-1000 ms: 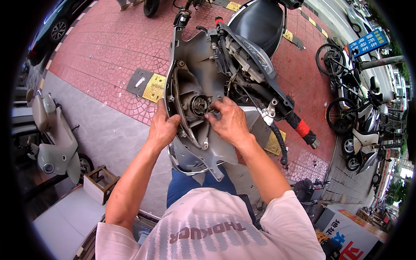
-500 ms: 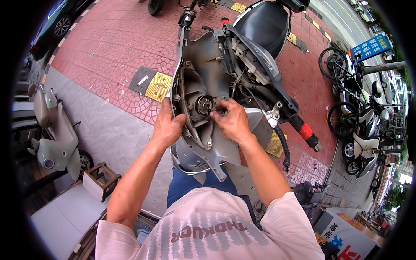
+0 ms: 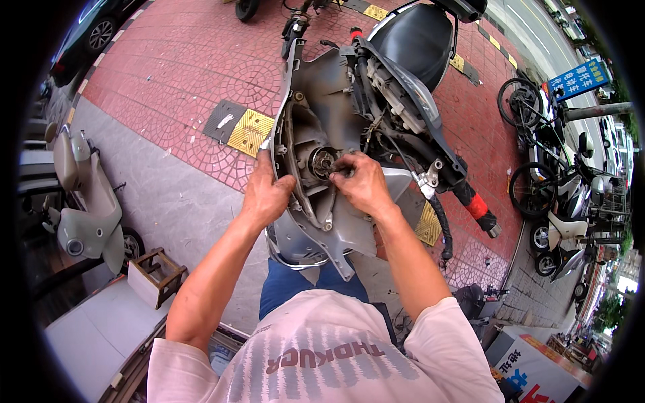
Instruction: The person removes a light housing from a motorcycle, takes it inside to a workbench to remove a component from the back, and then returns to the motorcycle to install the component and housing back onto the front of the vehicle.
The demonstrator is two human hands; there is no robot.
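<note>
A scooter's grey front panel (image 3: 324, 79) is turned so its dusty inner side faces me. Set into it is the back of a headlight housing (image 3: 308, 127) with a round dark socket (image 3: 323, 160) that has metal parts inside. My left hand (image 3: 267, 193) grips the panel's left edge, thumb on the near side and fingers behind. At the lower right rim of the socket, my right hand (image 3: 364, 183) is closed in a pinch. Whatever lies between those fingertips is too small or hidden to make out.
Right of the panel are the scooter's handlebar (image 3: 474, 205) with red tape and a black seat (image 3: 410, 47). A beige scooter (image 3: 84, 208) and a small wooden stool (image 3: 158, 275) stand left. Parked motorcycles (image 3: 537, 168) line the right side. Yellow-black ramps (image 3: 250, 132) lie on red paving.
The panel and both hands have shifted slightly right in the picture. The right hand stays pinched at the socket's rim, and the left keeps its grip on the panel's edge.
</note>
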